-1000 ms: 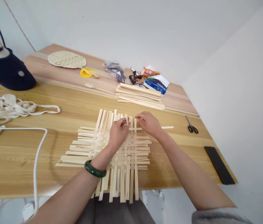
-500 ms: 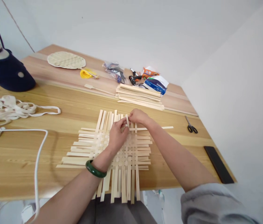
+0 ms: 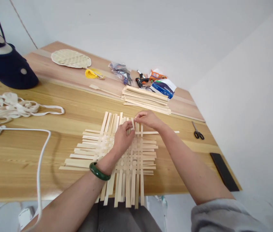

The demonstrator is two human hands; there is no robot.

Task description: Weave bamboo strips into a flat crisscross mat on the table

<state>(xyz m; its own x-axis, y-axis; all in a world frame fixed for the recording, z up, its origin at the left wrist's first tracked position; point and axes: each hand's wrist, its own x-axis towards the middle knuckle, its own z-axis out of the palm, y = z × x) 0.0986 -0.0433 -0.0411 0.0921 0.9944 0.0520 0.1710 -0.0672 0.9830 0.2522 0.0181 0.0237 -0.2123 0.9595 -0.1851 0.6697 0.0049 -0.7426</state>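
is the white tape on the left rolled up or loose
Loose: the white tape lies in a tangled heap of overlapping loops, one reaching out to the right.

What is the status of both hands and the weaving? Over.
Left hand on woven mat of pale flat wooden strips; right hand at its far edge. Both grips unclear. Black-handled metal scissors clear, right side.

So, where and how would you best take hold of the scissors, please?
I'd grip the scissors by their black handle loops, coming from the near right side: they appear to lie flat, loops toward the person and blades pointing away.
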